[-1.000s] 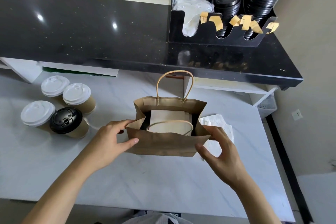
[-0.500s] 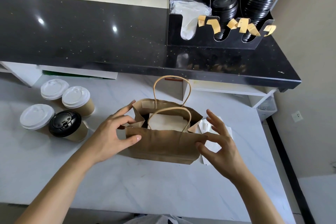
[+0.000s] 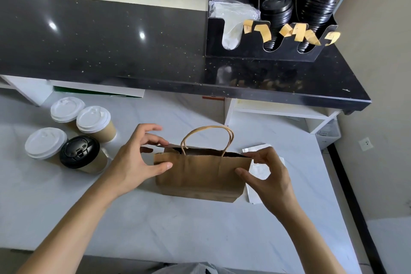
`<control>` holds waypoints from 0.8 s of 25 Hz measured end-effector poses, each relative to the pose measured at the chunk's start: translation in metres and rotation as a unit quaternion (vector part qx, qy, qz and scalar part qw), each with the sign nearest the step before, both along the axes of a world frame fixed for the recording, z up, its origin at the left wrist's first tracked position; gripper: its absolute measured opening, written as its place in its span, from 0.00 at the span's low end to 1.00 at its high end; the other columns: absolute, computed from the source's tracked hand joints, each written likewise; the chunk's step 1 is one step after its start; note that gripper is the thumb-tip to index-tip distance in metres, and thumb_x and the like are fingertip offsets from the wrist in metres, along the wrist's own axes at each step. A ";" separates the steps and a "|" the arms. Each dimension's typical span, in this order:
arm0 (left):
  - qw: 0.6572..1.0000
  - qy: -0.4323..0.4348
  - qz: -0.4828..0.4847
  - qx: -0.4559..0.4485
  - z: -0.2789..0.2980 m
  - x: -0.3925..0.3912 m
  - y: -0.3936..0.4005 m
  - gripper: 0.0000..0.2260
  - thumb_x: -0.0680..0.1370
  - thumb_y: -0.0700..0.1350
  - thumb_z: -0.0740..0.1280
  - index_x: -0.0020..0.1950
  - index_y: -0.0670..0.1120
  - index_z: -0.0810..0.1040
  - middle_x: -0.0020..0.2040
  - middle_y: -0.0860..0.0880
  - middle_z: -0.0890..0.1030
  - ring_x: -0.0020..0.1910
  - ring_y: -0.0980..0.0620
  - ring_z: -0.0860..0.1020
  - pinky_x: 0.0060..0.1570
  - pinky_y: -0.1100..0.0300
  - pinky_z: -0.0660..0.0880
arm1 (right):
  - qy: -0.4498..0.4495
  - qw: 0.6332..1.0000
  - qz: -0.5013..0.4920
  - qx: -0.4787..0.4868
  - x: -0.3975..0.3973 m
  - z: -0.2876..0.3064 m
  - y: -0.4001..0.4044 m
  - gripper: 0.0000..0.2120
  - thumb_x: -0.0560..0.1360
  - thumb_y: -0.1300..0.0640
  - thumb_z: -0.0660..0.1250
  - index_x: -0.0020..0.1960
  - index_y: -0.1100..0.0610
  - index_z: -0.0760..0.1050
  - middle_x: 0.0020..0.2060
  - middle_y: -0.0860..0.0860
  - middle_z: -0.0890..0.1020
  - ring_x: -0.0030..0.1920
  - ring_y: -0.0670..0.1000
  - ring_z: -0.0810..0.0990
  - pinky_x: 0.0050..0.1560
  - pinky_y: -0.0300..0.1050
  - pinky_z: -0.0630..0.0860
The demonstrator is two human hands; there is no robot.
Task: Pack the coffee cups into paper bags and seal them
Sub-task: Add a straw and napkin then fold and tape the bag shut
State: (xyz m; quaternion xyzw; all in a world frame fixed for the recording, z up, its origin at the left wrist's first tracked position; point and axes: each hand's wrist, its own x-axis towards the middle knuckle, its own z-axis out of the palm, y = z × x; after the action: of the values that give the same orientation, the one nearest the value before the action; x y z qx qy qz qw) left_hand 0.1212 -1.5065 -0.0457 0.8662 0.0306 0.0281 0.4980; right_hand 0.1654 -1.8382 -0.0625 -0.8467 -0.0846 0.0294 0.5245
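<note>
A brown paper bag (image 3: 200, 176) with twine handles stands upright on the white marble table (image 3: 155, 229). Its mouth is pressed nearly flat, so the inside is hidden. My left hand (image 3: 135, 158) pinches the bag's left top edge between thumb and fingers. On the other side my right hand (image 3: 266, 176) pinches the right top corner. Several paper coffee cups stand at the left: a black-lidded cup (image 3: 82, 154) and three white-lidded cups (image 3: 95, 122), (image 3: 66, 110), (image 3: 45, 143).
White paper (image 3: 259, 169) lies flat behind the bag's right end. A black counter (image 3: 111, 51) overhangs the table's far side. On it a black organiser (image 3: 266, 51) holds lid stacks and brown tape strips (image 3: 289, 32). The table's right edge drops to the floor.
The bag's open mouth has been squeezed together and its two handles now meet. Both hands shifted from the bag's sides to its top corners.
</note>
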 end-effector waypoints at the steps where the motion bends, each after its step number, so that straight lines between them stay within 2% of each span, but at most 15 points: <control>1: 0.999 0.011 -0.019 0.024 0.002 0.000 0.000 0.36 0.68 0.47 0.82 0.70 0.63 0.69 0.58 0.57 0.82 0.64 0.52 0.77 0.65 0.54 0.72 | -0.002 1.000 0.001 0.007 0.001 0.000 0.001 0.17 0.71 0.57 0.80 0.55 0.51 0.75 0.53 0.37 0.82 0.59 0.42 0.79 0.57 0.34 0.71; 2: 0.997 0.024 -0.037 0.059 0.005 0.002 0.000 0.36 0.69 0.49 0.81 0.71 0.67 0.70 0.58 0.59 0.80 0.64 0.55 0.74 0.65 0.58 0.69 | -0.006 1.000 0.011 0.011 0.002 -0.001 0.001 0.19 0.71 0.57 0.79 0.58 0.48 0.76 0.54 0.38 0.82 0.60 0.44 0.79 0.59 0.37 0.72; 4: 0.988 0.025 -0.064 0.136 0.010 0.007 -0.003 0.24 0.68 0.60 0.77 0.63 0.69 0.77 0.57 0.63 0.76 0.63 0.60 0.70 0.63 0.66 0.66 | -0.012 0.999 0.041 0.004 0.006 0.001 0.001 0.20 0.73 0.57 0.78 0.61 0.41 0.79 0.54 0.39 0.83 0.61 0.45 0.79 0.60 0.38 0.72; 6: 0.981 0.004 -0.073 0.179 0.015 0.014 -0.009 0.20 0.65 0.68 0.70 0.55 0.66 0.82 0.55 0.64 0.77 0.61 0.62 0.69 0.63 0.66 0.65 | -0.022 0.998 0.054 0.004 0.008 0.003 0.002 0.15 0.74 0.58 0.78 0.55 0.41 0.83 0.52 0.39 0.83 0.59 0.46 0.79 0.58 0.37 0.72; 8: 0.974 -0.019 -0.083 0.212 0.019 0.019 -0.019 0.20 0.65 0.68 0.69 0.53 0.63 0.83 0.52 0.65 0.80 0.59 0.62 0.69 0.65 0.60 0.64 | -0.025 0.998 0.047 0.018 0.011 0.002 0.003 0.12 0.73 0.59 0.78 0.51 0.44 0.85 0.50 0.41 0.84 0.57 0.47 0.81 0.57 0.38 0.73; 11: 0.963 -0.047 -0.101 0.245 0.023 0.027 -0.036 0.17 0.67 0.63 0.71 0.54 0.63 0.83 0.47 0.65 0.81 0.57 0.63 0.69 0.63 0.62 0.60 | -0.025 0.998 0.031 0.039 0.013 0.000 0.005 0.09 0.72 0.61 0.79 0.48 0.48 0.87 0.47 0.43 0.85 0.54 0.50 0.82 0.55 0.40 0.75; 15: 0.966 -0.090 -0.084 0.226 0.021 0.033 -0.054 0.11 0.70 0.56 0.77 0.51 0.61 0.87 0.45 0.60 0.84 0.52 0.63 0.70 0.61 0.58 0.61 | -0.014 0.998 0.017 0.055 0.015 0.000 0.007 0.10 0.71 0.63 0.79 0.46 0.49 0.87 0.44 0.43 0.86 0.52 0.48 0.82 0.52 0.35 0.73; 17: 0.975 -0.077 -0.064 0.200 0.019 0.034 -0.055 0.09 0.70 0.55 0.79 0.49 0.61 0.88 0.44 0.60 0.85 0.53 0.62 0.71 0.61 0.55 0.62 | -0.012 0.998 0.021 0.052 0.015 0.002 0.006 0.10 0.71 0.62 0.79 0.47 0.48 0.87 0.45 0.41 0.86 0.52 0.46 0.82 0.51 0.32 0.72; 20: 0.977 -0.042 -0.069 0.198 0.022 0.036 -0.054 0.07 0.71 0.59 0.76 0.48 0.63 0.87 0.44 0.63 0.85 0.52 0.61 0.74 0.61 0.51 0.64 | -0.011 0.998 0.051 0.041 0.017 0.009 0.004 0.09 0.72 0.60 0.79 0.49 0.47 0.86 0.47 0.40 0.86 0.54 0.44 0.81 0.53 0.31 0.72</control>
State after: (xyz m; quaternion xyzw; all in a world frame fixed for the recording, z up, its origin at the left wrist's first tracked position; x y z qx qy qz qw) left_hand 0.1571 -1.5604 -0.0239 0.9457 -0.0563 0.0361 0.3181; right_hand 0.1829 -1.8338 -0.0539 -0.8192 -0.1347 0.0430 0.5558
